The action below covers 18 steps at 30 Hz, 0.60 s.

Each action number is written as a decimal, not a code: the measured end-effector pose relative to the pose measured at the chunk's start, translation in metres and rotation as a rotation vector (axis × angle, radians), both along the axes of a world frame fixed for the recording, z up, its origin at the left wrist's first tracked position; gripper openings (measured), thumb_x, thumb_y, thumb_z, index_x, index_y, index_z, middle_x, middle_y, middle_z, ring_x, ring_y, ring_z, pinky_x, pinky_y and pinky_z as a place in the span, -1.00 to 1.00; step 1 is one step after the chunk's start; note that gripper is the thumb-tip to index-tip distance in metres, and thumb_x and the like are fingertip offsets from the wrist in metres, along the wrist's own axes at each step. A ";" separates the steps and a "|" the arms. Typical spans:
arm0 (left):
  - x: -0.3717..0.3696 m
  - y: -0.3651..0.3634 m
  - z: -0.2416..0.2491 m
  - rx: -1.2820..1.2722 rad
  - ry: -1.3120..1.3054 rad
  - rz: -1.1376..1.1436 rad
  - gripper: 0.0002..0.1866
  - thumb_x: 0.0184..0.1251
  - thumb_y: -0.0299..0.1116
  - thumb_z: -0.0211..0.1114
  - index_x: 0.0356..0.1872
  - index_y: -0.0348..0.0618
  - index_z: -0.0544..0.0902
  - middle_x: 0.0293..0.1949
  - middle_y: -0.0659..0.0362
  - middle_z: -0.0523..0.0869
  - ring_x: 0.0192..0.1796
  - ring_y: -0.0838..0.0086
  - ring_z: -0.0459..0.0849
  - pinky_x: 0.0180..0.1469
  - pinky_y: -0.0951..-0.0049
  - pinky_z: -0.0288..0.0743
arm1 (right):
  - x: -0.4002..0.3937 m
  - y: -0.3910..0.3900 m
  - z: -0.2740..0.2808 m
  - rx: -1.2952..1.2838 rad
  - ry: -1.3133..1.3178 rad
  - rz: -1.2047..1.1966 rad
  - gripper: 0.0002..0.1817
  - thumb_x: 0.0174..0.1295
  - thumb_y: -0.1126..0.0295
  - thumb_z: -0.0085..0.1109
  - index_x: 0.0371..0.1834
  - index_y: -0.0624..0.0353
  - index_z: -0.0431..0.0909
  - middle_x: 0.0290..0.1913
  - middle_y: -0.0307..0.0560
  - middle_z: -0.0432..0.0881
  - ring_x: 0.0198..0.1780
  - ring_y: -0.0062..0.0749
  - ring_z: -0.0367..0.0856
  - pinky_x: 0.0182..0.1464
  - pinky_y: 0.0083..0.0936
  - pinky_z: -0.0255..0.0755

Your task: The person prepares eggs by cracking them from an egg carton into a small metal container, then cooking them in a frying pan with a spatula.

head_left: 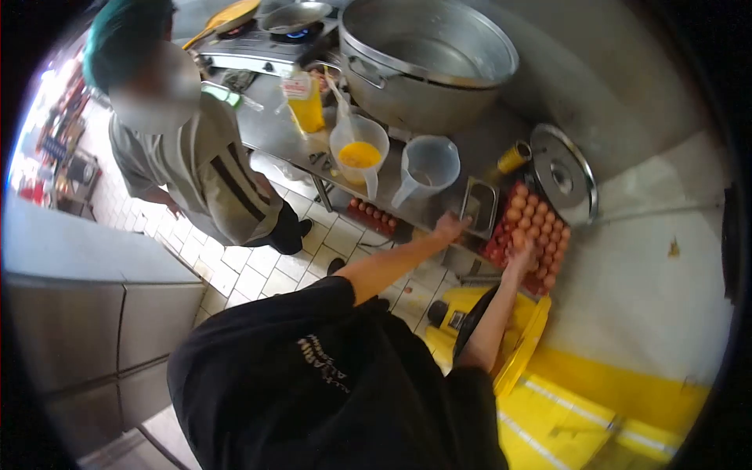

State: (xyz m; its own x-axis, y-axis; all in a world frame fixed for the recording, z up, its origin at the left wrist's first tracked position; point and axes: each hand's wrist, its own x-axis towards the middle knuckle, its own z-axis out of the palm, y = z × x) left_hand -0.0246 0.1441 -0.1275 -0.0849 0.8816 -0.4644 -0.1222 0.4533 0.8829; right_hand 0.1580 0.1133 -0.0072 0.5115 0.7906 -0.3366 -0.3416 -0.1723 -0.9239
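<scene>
My right hand (523, 255) is over the tray of brown eggs (540, 223), its fingers closed around an egg (518, 237). Several eggs fill the far and right parts of the red tray, while bare red cups (495, 252) show along its left side. My left hand (451, 228) is at the near-left corner of a rectangular metal container (481, 205). Its fingers are curled together, and what they grip is too small to make out. A clear plastic jug (429, 162) stands left of the container, and another jug (359, 129) holds yellow liquid egg and a utensil.
A large metal pot (427, 94) stands behind the jugs. A round lid (562, 168) leans on the wall near a yellow can (513, 157). A co-worker (211, 164) stands left, by pans on a lit stove (296, 35). A yellow bin (521, 345) is below my right arm.
</scene>
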 end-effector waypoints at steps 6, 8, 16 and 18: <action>0.016 0.032 -0.039 0.154 -0.040 -0.072 -0.58 0.17 -0.17 0.35 -0.11 -0.32 0.56 -0.25 -0.02 0.69 -0.38 0.26 0.74 -0.35 0.26 0.66 | 0.003 -0.106 -0.058 0.443 0.722 -0.155 -0.58 0.39 0.06 -0.11 0.11 0.16 0.34 -0.13 -0.13 0.45 -0.19 -0.36 0.41 -0.09 -0.52 0.32; 0.014 0.044 -0.071 0.178 0.033 -0.127 -0.69 0.24 -0.29 0.30 -0.12 -0.31 0.56 -0.22 0.02 0.68 -0.35 0.30 0.72 -0.36 0.29 0.66 | 0.010 -0.142 -0.075 0.531 0.845 -0.230 -0.59 0.41 0.06 -0.12 0.10 0.15 0.34 -0.17 -0.13 0.45 -0.22 -0.38 0.40 -0.14 -0.52 0.33; -0.082 -0.075 0.083 0.099 -0.274 -0.528 -0.77 0.41 -0.30 0.17 -0.08 -0.24 0.47 -0.25 0.23 0.53 -0.28 0.55 0.59 -0.20 0.43 0.66 | -0.030 -0.186 -0.027 0.275 0.140 -0.378 -0.63 0.34 0.12 0.09 0.06 0.11 0.38 -0.19 -0.18 0.49 -0.39 -0.54 0.39 -0.44 -0.63 0.25; -0.085 -0.095 0.083 0.025 -0.347 -0.629 -0.53 0.42 -0.20 0.17 0.18 -0.31 0.33 -0.09 0.16 0.49 -0.20 0.48 0.57 -0.14 0.43 0.61 | -0.036 -0.183 -0.030 0.288 0.141 -0.353 -0.63 0.32 0.12 0.11 0.03 0.12 0.40 -0.23 -0.18 0.49 -0.42 -0.55 0.40 -0.47 -0.64 0.25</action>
State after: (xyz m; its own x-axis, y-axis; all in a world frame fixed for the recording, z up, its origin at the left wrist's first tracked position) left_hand -0.1095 0.0493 -0.0441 0.5911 0.7260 -0.3514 -0.1202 0.5101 0.8517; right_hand 0.1225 -0.0695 -0.0369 0.7311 0.6477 -0.2146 -0.4584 0.2333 -0.8576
